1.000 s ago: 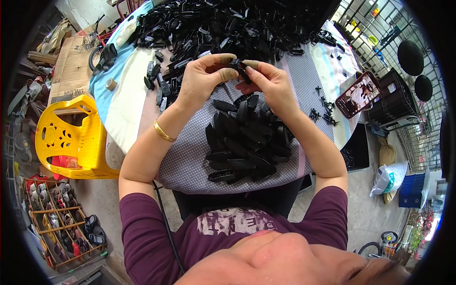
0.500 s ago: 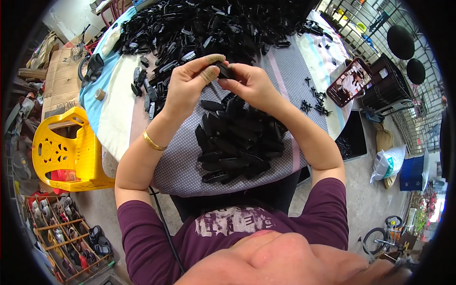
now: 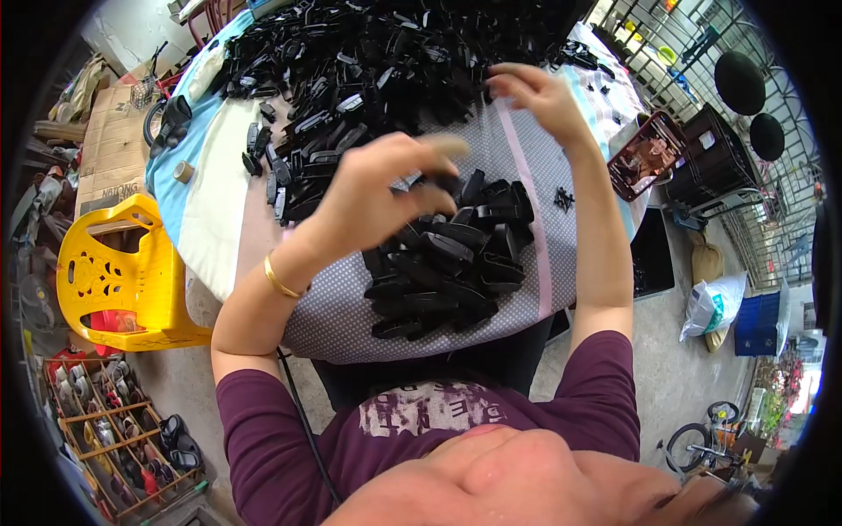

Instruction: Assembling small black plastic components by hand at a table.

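My left hand hovers over the left edge of the near pile of black plastic parts. Its fingers are blurred but spread from the thumb, with a dark part showing between them; it does not look gripped. At the right edge of the large far heap of black parts is my right hand, its fingers half bent and apart. Nothing can be made out in it. The parts in the near pile are elongated, with rounded ends, and lie on one another.
A patterned cloth covers the round table. Small black pieces lie to the right, near a propped phone. A tape roll sits at left. A yellow chair stands left, black crates right.
My hands were together over the near pile, holding a black part. They have separated: the left came down toward the pile, the right moved out to the far heap.
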Demonstrator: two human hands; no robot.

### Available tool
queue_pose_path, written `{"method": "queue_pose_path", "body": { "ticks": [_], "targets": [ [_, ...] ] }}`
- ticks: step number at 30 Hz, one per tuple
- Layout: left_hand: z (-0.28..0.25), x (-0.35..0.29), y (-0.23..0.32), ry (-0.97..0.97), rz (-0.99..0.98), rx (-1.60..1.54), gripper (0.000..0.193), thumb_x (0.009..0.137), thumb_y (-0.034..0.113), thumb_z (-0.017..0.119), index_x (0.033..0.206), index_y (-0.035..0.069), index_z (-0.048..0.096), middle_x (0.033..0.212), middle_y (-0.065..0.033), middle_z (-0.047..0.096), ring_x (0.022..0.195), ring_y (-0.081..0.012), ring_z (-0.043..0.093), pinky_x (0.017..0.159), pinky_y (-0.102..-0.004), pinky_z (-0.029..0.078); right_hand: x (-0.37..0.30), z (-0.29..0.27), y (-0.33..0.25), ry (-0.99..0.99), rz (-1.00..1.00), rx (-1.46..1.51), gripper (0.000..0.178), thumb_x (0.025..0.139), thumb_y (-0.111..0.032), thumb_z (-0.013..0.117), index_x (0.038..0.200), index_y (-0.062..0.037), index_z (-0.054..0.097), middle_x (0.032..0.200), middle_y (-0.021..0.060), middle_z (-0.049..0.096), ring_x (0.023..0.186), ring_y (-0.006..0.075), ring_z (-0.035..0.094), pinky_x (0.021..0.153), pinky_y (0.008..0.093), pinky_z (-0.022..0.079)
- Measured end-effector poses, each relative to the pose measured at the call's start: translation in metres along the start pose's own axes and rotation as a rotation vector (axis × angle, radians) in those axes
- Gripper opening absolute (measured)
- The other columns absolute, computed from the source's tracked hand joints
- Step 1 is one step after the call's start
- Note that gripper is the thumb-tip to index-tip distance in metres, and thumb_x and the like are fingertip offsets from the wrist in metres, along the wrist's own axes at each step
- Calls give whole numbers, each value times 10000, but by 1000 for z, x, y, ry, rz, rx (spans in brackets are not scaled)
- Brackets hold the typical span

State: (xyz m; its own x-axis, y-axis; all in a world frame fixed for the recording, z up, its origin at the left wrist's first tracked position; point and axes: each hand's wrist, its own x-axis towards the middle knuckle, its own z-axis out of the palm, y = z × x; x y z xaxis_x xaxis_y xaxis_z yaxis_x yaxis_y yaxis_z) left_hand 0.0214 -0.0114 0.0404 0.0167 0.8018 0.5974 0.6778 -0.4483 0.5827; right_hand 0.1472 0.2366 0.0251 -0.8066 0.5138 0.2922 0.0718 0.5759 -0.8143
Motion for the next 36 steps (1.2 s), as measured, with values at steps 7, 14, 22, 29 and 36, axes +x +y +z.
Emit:
{"method": "queue_pose_path", "body": {
  "ticks": [7, 14, 22, 29, 36],
  "targets": [
    [31, -11, 1, -263, 335, 162, 332, 666, 230, 706, 959, 99, 617, 916, -33, 621, 885, -203, 546, 786, -344, 434, 24, 0, 112, 226, -266, -883, 407, 790, -4, 383, 1179, -45, 495, 1218, 129, 512, 1169, 302, 435, 949, 396, 385],
    [-25, -7, -51, -121, -40, 805, 251, 688, 8, 605, 928, 63, 657, 1189, -117, 513, 1149, -295, 405, 956, -403, 355, 20, 7, 78, 77, 46, -1101, 327, 790, -37, 446, 1094, -66, 563, 1035, 159, 592, 969, 353, 541, 852, 435, 429],
    [-8, -5, -73, -241, -55, 1035, 114, 735, 42, 549, 819, 55, 625, 1328, -114, 396, 1282, -292, 269, 1007, -463, 261, 12, 26, 46, 297, -394, -598, 278, 858, -92, 470, 1116, -58, 566, 942, 101, 632, 852, 247, 601, 721, 335, 469],
    [-4, 4, -63, 311, -119, 331, 219, 686, 14, 664, 879, 16, 562, 949, -93, 607, 806, -224, 555, 730, -297, 462, -25, 73, -41, -27, -2, 438, 248, 906, -157, 532, 1125, -42, 537, 789, 22, 630, 641, 44, 551, 538, 173, 438],
    [3, 1, -64, 275, -474, -578, 314, 808, 34, 610, 1104, -22, 521, 914, -59, 596, 827, -111, 578, 746, -239, 479, -36, 95, -47, -39, -17, 451, 216, 907, -182, 539, 1062, -40, 590, 749, -12, 600, 538, 25, 481, 467, 151, 376]
  ]
}}
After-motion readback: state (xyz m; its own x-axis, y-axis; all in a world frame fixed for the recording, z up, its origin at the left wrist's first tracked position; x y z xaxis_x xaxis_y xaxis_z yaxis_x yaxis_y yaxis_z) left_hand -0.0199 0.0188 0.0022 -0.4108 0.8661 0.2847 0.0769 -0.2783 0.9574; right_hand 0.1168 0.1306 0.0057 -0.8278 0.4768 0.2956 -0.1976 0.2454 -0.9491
